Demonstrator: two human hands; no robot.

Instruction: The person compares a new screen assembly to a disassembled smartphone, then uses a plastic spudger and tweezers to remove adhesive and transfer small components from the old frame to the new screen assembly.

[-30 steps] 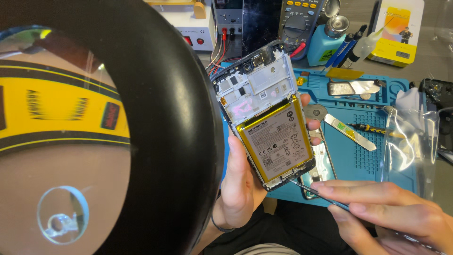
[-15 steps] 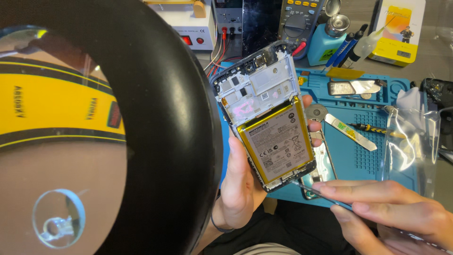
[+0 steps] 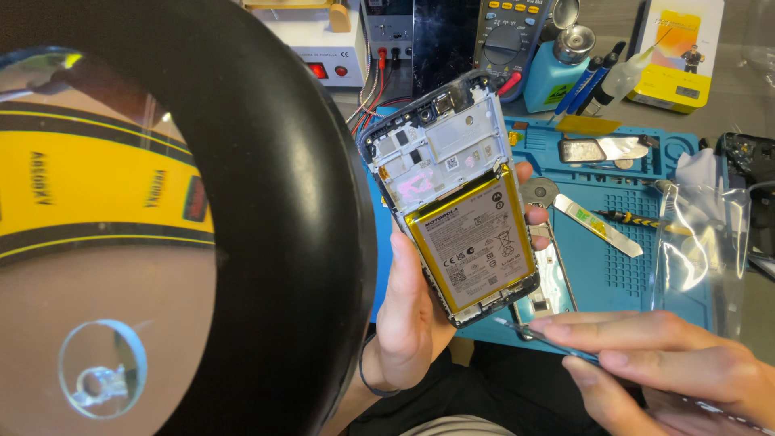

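The left hand grips an opened phone at the centre of the frame, palm along its left edge and fingertips showing at its right edge, holding it upright and tilted with its top leaning left. The phone's back is off: a white inner frame fills its upper half and a yellow-edged battery its lower half. At the lower right the right hand pinches thin tweezers, fingers closed on them, the tip lying just below the phone's bottom right corner; whether it touches cannot be told. A large black magnifier ring covers the left of the frame, its lens showing a blurred yellow band. Behind the phone a blue mat lies on the table, carrying a small screwdriver, a white strip and a round metal disc. A clear plastic bag stands at the right. Along the top edge sit a multimeter, a blue bottle and a yellow box.
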